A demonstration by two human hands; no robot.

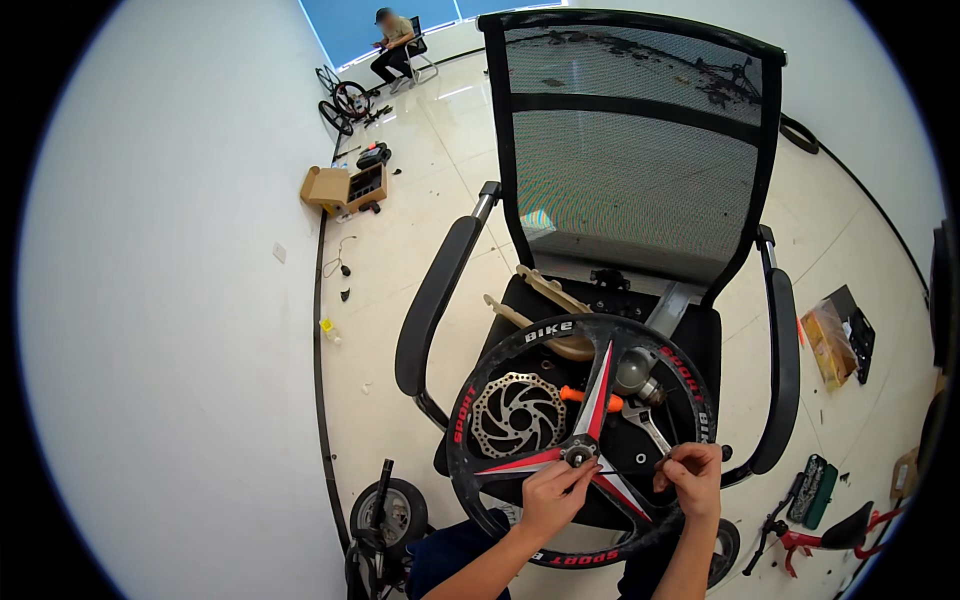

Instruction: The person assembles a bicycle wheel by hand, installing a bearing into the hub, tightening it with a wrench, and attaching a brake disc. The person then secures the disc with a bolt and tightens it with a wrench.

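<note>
A black three-spoke bicycle wheel (pixel 497 349) with red and white spokes leans over the chair seat, close against my legs. My left hand (pixel 553 497) is closed in a pinch right beside the wheel's hub (pixel 579 451). Across the lower right spoke, my right hand (pixel 692 478) is also closed, fingertips pressed together. A thin dark rod (pixel 630 473) runs between the fingertips of both hands; its exact kind is too small to tell. Through the wheel show a brake disc (pixel 519 416), an orange-handled screwdriver (pixel 590 399) and an adjustable wrench (pixel 650 428).
The mesh office chair (pixel 640 190) has armrests on both sides. Beige curved parts (pixel 548 290) and a round grey metal part (pixel 633 372) lie on its seat. A small wheel (pixel 392 512) stands lower left; a green tool case (pixel 820 492) lies right. Far off, a person (pixel 394 45) sits.
</note>
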